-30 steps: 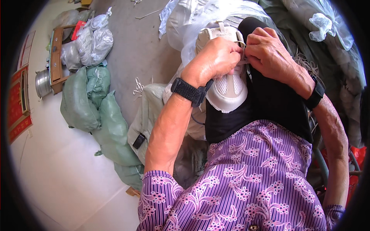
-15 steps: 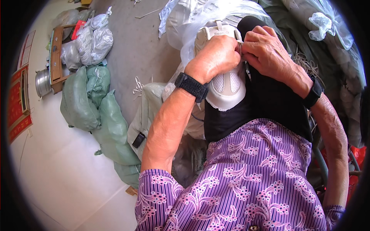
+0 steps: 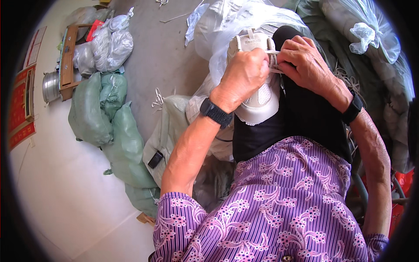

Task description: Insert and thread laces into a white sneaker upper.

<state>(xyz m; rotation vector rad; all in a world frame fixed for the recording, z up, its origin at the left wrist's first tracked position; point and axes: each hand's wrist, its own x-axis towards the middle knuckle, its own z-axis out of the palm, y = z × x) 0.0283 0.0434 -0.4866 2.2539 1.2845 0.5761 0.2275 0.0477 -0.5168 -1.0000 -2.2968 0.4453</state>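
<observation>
A beige and white sneaker [image 3: 258, 111] rests on my lap, its toe toward me and its tongue [image 3: 254, 42] away from me. My left hand [image 3: 245, 72] lies across the shoe with its fingers closed on the shoelace, hiding the middle of the lacing. To the right of the shoe, my right hand [image 3: 307, 63] pinches the same white shoelace [image 3: 273, 52]. Two strands of lace stretch between my hands. Black straps circle both wrists.
Clear plastic bags [image 3: 218, 32] of shoes lie beyond my knees, and more wrapped bundles [image 3: 358, 30] sit at the right. Green sacks [image 3: 94, 113] and a wooden cabinet [image 3: 67, 61] stand left. A pale sack [image 3: 168, 120] with a small black device [image 3: 155, 159] is beside me.
My hands have drawn slightly apart, so the lace strands between them now show. The left hand has shifted a little to the left and down, uncovering more of the tongue.
</observation>
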